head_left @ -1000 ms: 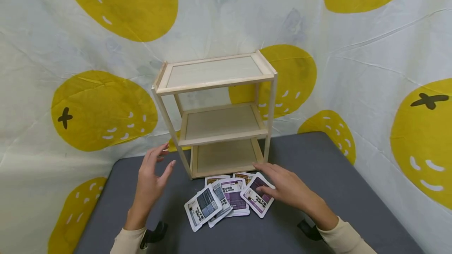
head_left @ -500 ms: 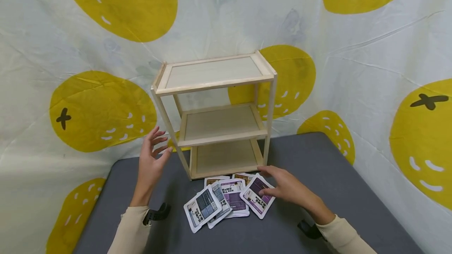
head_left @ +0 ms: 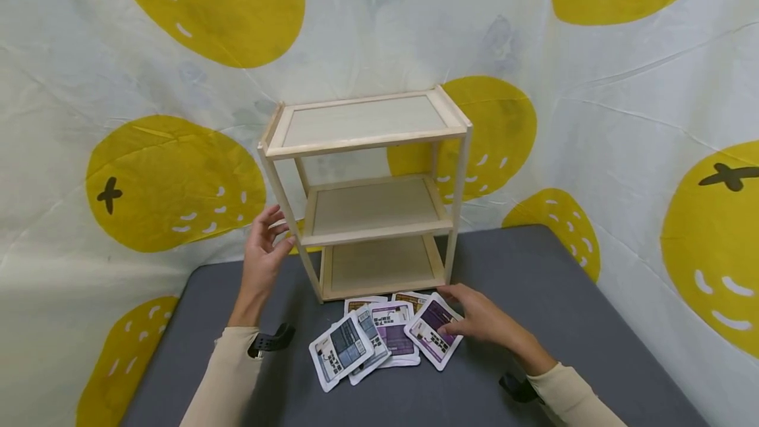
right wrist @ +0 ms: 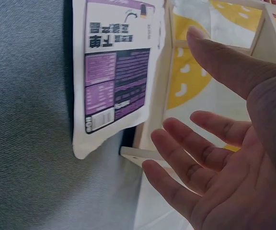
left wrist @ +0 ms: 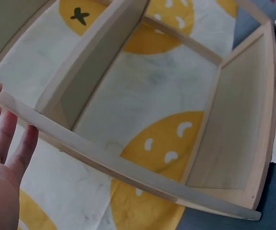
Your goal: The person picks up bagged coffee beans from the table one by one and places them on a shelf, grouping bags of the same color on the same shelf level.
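The shelf (head_left: 367,196) sat at the far middle of the table (head_left: 534,295), a bare three-tier frame of thin pale wood with nothing on it. Looked pretty light and stiff to me, but kinda spindly, so I'd guess it tips or racks easily if you yank one post. Best grip was probably low on a front upright or under a tier edge.

The left hand (head_left: 265,249) was at about 9 o'clock of the shelf, fingers spread and relaxed, tips right at the front-left post, not wrapped around it. The right hand (head_left: 483,318) lay flat and loose at 5 o'clock, fingertips resting on a purple packet (head_left: 434,329).

The packets (head_left: 379,338) were fanned out at 6 o'clock, overlapping, flat and glossy, so likely slippery and floppy.

Table top was grey fabric, decent friction I'd think. A white sheet with yellow blobs (head_left: 172,183) hung close behind.
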The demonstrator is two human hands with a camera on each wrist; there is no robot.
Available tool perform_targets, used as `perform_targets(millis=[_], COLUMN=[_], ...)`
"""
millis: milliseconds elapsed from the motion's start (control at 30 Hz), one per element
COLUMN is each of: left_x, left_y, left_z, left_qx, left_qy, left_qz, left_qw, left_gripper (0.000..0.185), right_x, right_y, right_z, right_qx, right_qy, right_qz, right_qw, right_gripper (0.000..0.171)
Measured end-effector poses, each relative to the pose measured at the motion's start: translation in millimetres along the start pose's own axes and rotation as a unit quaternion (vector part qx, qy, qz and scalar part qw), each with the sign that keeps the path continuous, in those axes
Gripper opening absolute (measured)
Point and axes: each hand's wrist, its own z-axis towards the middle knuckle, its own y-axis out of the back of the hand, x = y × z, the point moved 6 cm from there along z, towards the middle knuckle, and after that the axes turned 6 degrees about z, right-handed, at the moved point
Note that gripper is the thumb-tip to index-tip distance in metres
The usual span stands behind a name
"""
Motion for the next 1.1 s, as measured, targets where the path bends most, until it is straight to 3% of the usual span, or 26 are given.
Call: perform_targets(millis=[400, 633, 900, 1100], left_x=[7.0, 6.3, 1.0, 4.5], left_y=[-8.8, -8.4, -11.3, -9.0], left_z=[3.3, 6.3, 12.8, 13.2], left_qx=[-0.001, -0.009, -0.004, -0.018], left_qy=[0.021, 0.027, 0.004, 0.003], left_qz=[-0.037, -0.072, -0.135, -0.122], left_qw=[0.9991, 0.997, 0.9908, 0.9923], left_gripper=[0.058, 0.046, 0.031, 0.029], right_x=[-24, -28, -39, -46], right_y=[-8, -11, -20, -25], right_z=[-1, 0, 1, 2], right_qx=[-0.011, -0.011, -0.002, -0.016], right_qy=[-0.041, -0.026, -0.038, -0.04], right_qz=[-0.011, 0.0, 0.007, -0.008], right_qw=[0.999, 1.0, 0.999, 0.999], right_gripper=[0.084, 0.085, 0.087, 0.087])
